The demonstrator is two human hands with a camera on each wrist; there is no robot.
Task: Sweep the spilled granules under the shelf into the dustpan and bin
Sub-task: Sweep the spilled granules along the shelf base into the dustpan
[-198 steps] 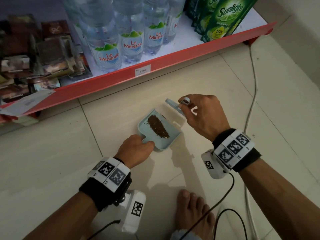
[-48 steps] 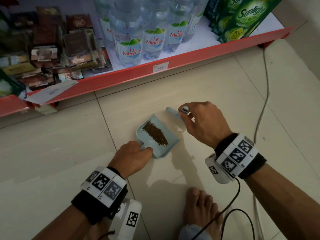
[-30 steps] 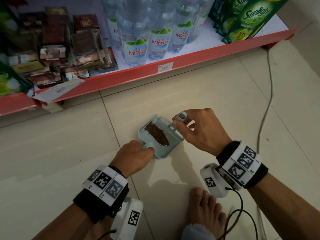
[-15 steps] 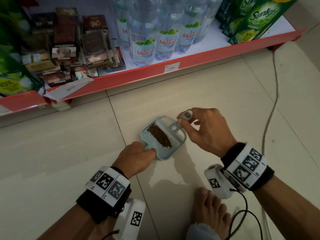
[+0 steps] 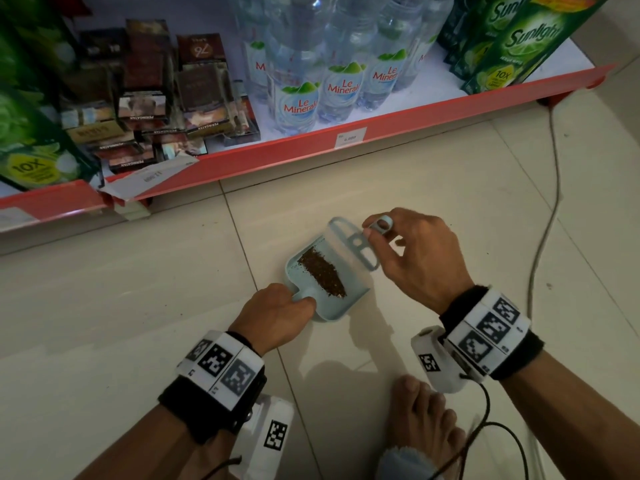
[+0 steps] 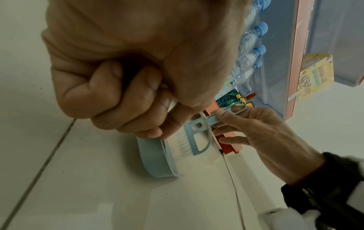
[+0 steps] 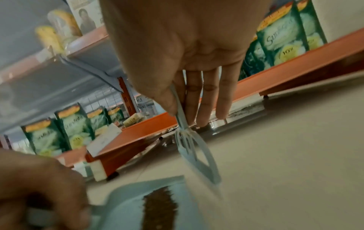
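A pale blue dustpan (image 5: 349, 299) (image 6: 155, 160) (image 7: 126, 200) lies on the floor tiles in front of the red shelf. A strip of brown granules (image 5: 322, 271) (image 7: 159, 207) lies inside it. My left hand (image 5: 273, 315) (image 6: 126, 99) grips the dustpan's short handle. My right hand (image 5: 415, 258) (image 6: 254, 132) (image 7: 189, 96) pinches the handle of a small pale blue brush (image 5: 353, 242) (image 6: 197, 137) (image 7: 195, 154), thumb against fingers. The brush head stands over the pan's open edge with its white bristles pointing down.
The red shelf edge (image 5: 311, 147) runs across the back, stocked with water bottles (image 5: 325, 71), green detergent pouches (image 5: 509, 39) and dark packets (image 5: 156, 98). A grey cable (image 5: 550, 188) trails down the floor at right. My bare foot (image 5: 426, 424) is below the dustpan.
The brush has moved from beyond the pan's far right corner onto the pan's open edge, its head now turned flat toward me. The left hand still holds the dustpan in place.
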